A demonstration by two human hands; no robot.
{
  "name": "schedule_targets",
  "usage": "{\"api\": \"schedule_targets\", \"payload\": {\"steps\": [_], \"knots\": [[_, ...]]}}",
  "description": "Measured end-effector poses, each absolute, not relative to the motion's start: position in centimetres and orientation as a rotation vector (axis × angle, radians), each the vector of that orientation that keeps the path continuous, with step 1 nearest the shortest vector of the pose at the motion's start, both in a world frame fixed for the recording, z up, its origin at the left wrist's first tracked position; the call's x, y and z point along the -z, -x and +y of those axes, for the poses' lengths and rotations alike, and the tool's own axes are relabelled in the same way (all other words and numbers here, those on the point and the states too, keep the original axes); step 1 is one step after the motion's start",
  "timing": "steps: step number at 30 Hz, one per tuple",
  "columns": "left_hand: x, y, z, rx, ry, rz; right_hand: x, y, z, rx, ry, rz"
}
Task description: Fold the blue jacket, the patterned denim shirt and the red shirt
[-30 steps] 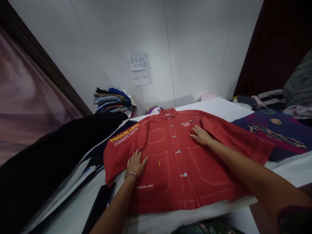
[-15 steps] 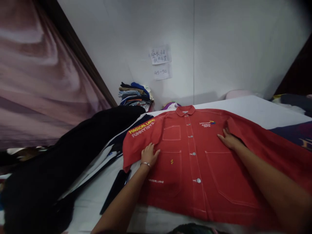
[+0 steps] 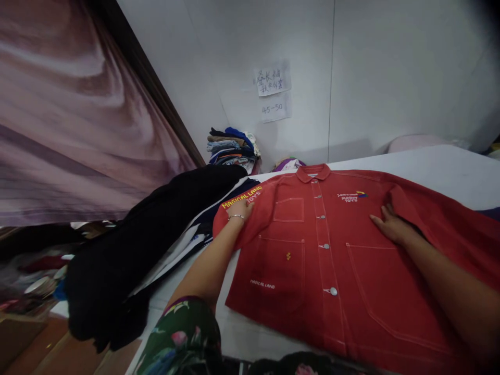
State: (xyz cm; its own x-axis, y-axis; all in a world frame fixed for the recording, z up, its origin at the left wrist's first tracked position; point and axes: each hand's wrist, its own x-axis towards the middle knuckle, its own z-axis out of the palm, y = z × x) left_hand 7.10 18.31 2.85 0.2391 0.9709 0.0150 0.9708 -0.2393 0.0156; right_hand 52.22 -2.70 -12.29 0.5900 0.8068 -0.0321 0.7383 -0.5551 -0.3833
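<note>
A red button-front jacket (image 3: 289, 219) with a collar and white-stitched pockets lies spread face up on a white-covered table. My left hand (image 3: 240, 208), a bracelet at its wrist, rests on the jacket's left-side sleeve. It covers part of the printed lettering there, with the thumb apart from the fingers. Over on the right side of the chest, beside the small logo, my right hand (image 3: 392, 225) lies with fingers spread. Its fingertips touch the fabric near the other sleeve (image 3: 437, 208).
Black clothing (image 3: 144, 229) is heaped along the table's left side, over dark and white garments. Against the wall stands a stack of folded clothes (image 3: 230, 148). Two handwritten papers (image 3: 272, 80) hang above. A pink curtain (image 3: 70, 114) drapes at the left.
My left hand has moved up from the jacket's front onto the sleeve, and the sleeve's lower end has shifted up. My right hand stays on the chest. The view has shifted left.
</note>
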Motion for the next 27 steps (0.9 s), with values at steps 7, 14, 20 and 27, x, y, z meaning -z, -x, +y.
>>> {"api": "schedule_targets", "payload": {"steps": [7, 14, 20, 27], "knots": [[0.5, -11.1, 15.8, -0.002, -2.505, 1.779, 11.9, -51.9, -2.7, -0.311, 2.503, -1.259], [-4.4, -6.7, 22.3, -0.092, -2.312, 2.137, 11.5, -51.6, -2.8, -0.319, 2.521, -1.24], [-1.9, -8.3, 20.8, -0.142, -2.303, 2.112, 12.0, -52.0, -2.8, -0.289, 2.508, -1.252], [2.9, -11.6, 19.1, -0.198, -2.934, 1.351, 12.6, -52.3, -2.7, -0.207, 2.462, -1.253]]}}
